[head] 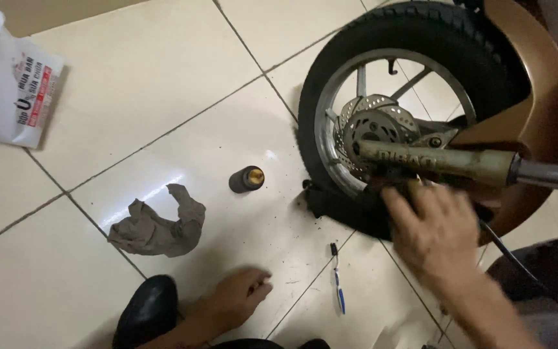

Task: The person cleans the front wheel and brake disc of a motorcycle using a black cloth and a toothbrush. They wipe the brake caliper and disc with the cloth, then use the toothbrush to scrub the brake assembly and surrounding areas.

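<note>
The right hand point(431, 236) is at the bottom of the wheel point(395, 110), near the right edge of the floor point(163, 97). Its fingers are spread and touch the dark parts under the fork point(440, 161). The hand is blurry, so I cannot tell if it holds anything. The left hand point(237, 297) rests on the floor near the bottom edge. Its fingers are curled in, holding nothing. A toothbrush point(338, 284) lies between the 2 hands. A small black cap point(247, 179) lies just left of the wheel. A grey rag point(156, 223) lies left of the cap. A black shoe point(146, 313) is beside the left hand. A white bag point(11, 90) lies in the top left corner.
</note>
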